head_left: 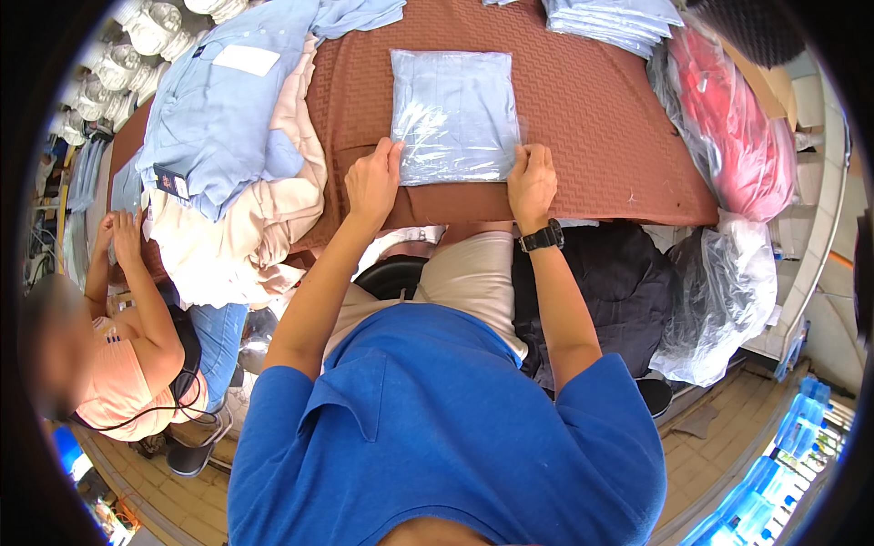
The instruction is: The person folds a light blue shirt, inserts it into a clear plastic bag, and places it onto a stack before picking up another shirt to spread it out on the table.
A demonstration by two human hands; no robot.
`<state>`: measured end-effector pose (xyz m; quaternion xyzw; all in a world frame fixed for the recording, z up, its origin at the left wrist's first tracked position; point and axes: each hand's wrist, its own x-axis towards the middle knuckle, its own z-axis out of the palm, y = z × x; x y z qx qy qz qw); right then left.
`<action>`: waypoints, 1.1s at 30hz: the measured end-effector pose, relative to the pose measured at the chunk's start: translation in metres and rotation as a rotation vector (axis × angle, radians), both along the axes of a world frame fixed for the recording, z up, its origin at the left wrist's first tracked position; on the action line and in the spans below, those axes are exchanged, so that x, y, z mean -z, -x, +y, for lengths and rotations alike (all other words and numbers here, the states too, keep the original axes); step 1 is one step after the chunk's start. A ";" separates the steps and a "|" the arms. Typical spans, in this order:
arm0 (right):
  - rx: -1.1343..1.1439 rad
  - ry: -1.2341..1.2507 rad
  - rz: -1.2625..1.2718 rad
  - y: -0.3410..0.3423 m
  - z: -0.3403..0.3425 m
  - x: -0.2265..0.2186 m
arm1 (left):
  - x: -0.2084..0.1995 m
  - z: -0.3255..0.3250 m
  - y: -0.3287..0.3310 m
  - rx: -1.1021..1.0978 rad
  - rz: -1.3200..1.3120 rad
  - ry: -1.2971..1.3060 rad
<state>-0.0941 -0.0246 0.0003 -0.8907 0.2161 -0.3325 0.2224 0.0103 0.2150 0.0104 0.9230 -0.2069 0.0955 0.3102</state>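
A folded light-blue shirt in a clear plastic bag (455,118) lies flat on the brown-covered table (592,127) in front of me. At its lower left corner, my left hand (373,182) pinches the bag's edge between thumb and fingers. My right hand (532,182), with a black watch on the wrist, grips the lower right edge in the same way. To the left is a heap of loose light-blue shirts (228,100) with tags, resting on cream cloth (273,218).
Bagged blue shirts (614,23) are stacked at the far right. Beyond the right table edge sit a plastic-wrapped red bundle (728,118), a black bundle (601,300) and a clear plastic bag (719,291). At left, a seated person (137,346) works with raised hands near the table.
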 end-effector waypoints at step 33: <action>-0.347 0.078 0.225 -0.100 -0.005 -0.021 | -0.009 -0.091 -0.055 0.319 -0.159 -0.040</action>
